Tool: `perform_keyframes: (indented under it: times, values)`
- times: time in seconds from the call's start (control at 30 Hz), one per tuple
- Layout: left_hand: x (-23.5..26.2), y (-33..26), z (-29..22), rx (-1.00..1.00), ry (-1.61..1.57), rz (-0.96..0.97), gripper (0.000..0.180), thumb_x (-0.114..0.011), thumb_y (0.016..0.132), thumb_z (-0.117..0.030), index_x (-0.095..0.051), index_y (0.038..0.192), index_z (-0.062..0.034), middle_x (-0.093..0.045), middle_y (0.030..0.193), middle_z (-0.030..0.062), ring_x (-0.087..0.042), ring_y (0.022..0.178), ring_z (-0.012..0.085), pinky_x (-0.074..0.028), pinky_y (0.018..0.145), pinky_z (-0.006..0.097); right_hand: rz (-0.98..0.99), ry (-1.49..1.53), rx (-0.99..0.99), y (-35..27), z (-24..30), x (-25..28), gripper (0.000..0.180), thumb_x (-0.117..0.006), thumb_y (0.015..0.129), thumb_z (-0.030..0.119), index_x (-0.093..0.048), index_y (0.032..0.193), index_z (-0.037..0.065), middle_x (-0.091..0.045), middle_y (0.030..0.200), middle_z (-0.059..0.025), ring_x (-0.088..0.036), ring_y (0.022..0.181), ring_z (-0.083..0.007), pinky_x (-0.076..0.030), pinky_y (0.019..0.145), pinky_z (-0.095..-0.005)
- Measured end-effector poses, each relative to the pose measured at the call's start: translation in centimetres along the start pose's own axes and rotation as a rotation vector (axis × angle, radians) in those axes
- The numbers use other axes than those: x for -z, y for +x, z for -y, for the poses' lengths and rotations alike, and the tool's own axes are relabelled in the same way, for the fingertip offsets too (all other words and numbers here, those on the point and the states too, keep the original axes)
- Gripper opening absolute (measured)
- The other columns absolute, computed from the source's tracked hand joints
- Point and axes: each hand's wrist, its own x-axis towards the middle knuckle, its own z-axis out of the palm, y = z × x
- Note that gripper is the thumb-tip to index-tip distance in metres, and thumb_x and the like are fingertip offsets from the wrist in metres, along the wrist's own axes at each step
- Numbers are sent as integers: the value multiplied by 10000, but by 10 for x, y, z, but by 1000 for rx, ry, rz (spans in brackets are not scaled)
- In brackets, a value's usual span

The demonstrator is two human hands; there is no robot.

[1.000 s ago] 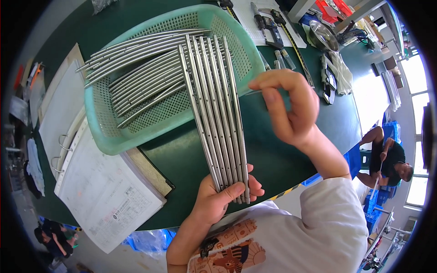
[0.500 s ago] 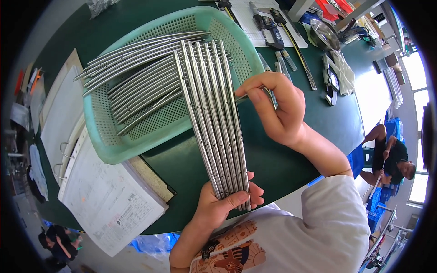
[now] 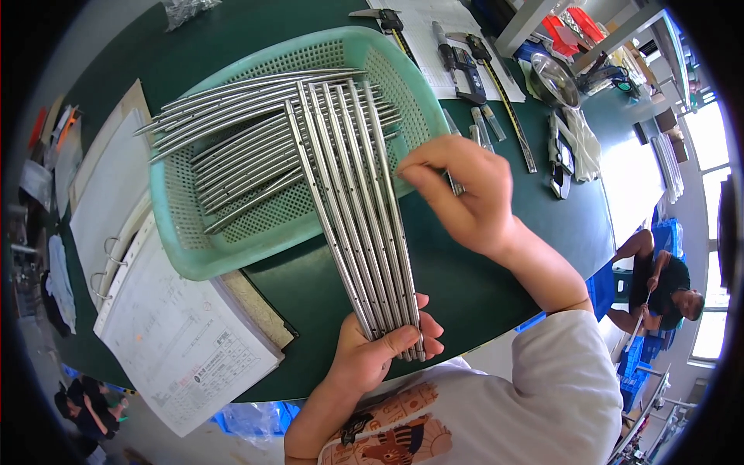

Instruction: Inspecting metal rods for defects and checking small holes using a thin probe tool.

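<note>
My left hand [image 3: 366, 355] is closed around the lower ends of a fanned bundle of slim, shiny metal tubes [image 3: 381, 287]. Small dark holes run along each tube, and their far ends slant up over the basket. My right hand [image 3: 471, 194] is pinched, thumb against forefinger, with its fingertips right beside the right-most tube of the bundle. Whatever lies in that pinch is too small and covered to make out. Behind the bundle, a green perforated plastic basket [image 3: 172, 244] holds more tubes [image 3: 256, 159] of the same kind, some jutting over its left rim.
An open ring binder [image 3: 198, 353] with printed sheets lies left, against the basket. Beyond my right hand are small clear vials [image 3: 490, 124], a digital micrometer [image 3: 465, 74], calipers [image 3: 563, 151], a metal bowl [image 3: 554, 80] and a white glove [image 3: 583, 147]. One person [image 3: 659, 279] sits at far right.
The tube bundle's far ends have shifted slightly left and down. My right hand has moved slightly down, staying by the right-most tube; a thin metallic sliver seen at its fingertips earlier is now hidden.
</note>
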Motion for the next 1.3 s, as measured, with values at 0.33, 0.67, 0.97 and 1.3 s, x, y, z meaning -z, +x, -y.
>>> perform_keyframes:
  times: [0.33,0.67,0.97,1.3]
  values:
    - [-1,0,1,57,28,-52,412,-587,837,-43,-449,1211,58,-631,945,171,-650,833,270,-526,731,346,-19,-185,281,8,0,5,122,-606,723,-33,-554,819,21,-625,777,-94,-591,646,-245,-450,589,-329]
    - [-3,-1,0,77,35,-43,407,-573,854,-59,-446,1222,59,-630,966,164,-645,871,263,-522,748,344,37,50,189,9,-6,-4,131,-580,749,-48,-539,858,14,-634,830,-103,-606,692,-244,-471,625,-318]
    - [-2,-1,2,54,17,-18,404,-574,854,-58,-451,1223,50,-629,970,164,-642,873,251,-518,753,337,59,-56,197,10,2,-3,135,-611,728,-15,-545,840,21,-625,810,-97,-603,690,-258,-481,636,-335]
    - [-5,0,0,38,16,-42,380,-572,852,-38,-465,1205,49,-628,964,167,-642,866,245,-520,742,332,146,-448,327,17,14,-1,140,-653,721,71,-561,826,70,-622,886,-56,-622,844,-243,-481,778,-380]
